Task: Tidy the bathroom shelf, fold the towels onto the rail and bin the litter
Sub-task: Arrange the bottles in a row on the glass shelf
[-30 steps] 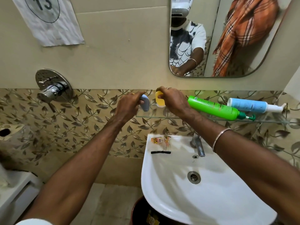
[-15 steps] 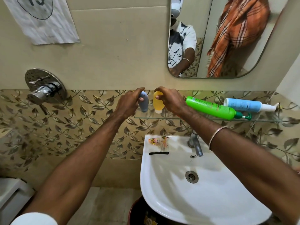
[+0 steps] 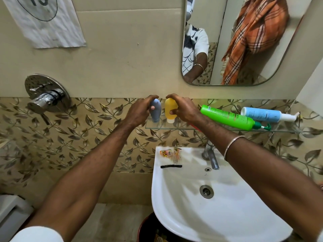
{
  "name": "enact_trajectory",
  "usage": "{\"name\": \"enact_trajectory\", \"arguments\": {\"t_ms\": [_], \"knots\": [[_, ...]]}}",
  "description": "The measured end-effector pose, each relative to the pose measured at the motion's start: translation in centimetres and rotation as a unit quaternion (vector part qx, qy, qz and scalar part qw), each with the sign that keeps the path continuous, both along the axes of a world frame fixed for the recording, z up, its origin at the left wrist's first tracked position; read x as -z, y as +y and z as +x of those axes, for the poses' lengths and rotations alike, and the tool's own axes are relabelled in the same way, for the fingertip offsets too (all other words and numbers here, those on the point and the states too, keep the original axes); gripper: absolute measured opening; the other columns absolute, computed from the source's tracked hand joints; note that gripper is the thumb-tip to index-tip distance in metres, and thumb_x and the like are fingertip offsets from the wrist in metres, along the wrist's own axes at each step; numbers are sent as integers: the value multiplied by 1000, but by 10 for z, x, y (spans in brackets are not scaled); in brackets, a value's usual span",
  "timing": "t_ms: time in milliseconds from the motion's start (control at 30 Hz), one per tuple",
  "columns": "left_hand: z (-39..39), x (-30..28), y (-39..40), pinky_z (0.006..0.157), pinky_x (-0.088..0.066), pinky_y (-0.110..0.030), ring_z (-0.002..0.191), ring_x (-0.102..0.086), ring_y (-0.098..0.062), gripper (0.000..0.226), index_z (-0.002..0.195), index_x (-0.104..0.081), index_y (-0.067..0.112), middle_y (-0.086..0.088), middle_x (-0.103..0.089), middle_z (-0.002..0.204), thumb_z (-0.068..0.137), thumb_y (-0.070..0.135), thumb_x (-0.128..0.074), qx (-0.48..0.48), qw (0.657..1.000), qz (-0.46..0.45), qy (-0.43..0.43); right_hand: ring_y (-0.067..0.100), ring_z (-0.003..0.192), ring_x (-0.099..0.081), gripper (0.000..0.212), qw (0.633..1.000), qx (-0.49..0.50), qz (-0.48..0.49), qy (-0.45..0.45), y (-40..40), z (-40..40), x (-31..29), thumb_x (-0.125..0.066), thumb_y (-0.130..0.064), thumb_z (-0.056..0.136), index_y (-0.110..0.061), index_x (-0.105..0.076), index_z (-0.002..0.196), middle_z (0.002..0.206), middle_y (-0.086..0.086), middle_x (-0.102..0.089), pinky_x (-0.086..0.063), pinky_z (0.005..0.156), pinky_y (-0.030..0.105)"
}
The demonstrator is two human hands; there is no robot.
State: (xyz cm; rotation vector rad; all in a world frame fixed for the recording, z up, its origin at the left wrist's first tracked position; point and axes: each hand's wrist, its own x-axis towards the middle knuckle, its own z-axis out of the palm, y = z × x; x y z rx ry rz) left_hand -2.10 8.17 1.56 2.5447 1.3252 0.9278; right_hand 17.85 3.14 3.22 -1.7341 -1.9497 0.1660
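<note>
Left hand [image 3: 139, 110] grips the grey tube [image 3: 156, 110], right hand [image 3: 185, 110] the yellow one [image 3: 170, 110], both cap-down on the glass shelf [image 3: 174, 126]. Probably standing them up tidy, side by side between the hands.

Bare forearms; white sleeve [image 3: 37, 234] at left arm; thin silver bangle [image 3: 233, 145] on right wrist.

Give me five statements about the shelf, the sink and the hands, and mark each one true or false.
1. The left hand holds the grey-blue tube. True.
2. The right hand holds the green bottle. False: its grip is on the yellow tube.
3. The green bottle lies on its side on the glass shelf. True.
4. The blue pump bottle stands upright. False: it lies on its side.
5. A wrapper lies on the sink rim. True.
</note>
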Motion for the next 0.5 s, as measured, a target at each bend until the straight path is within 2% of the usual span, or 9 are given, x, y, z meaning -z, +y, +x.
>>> {"name": "enact_trajectory", "arguments": {"t_ms": [267, 500], "knots": [[-1, 4, 6, 93, -54, -45, 116, -62, -29, 50, 142, -49, 23, -12, -65, 131, 96, 7, -61, 9, 1000, -17, -21, 37, 115, -61, 82, 999, -16, -35, 25, -1, 4, -1, -79, -13, 83, -28, -35, 151, 133, 22, -60, -53, 96, 51], [-2, 6, 7, 95, -53, -44, 119, -61, -28, 49, 143, -47, 24, -10, -63, 134, 97, 10, -60, 9, 999, -29, -30, 35, 114, -62, 78, 999, -24, -39, 24, -5, 6, -1, -77, -10, 85, -25, -37, 151, 132, 22, -61, -53, 96, 50]]}}
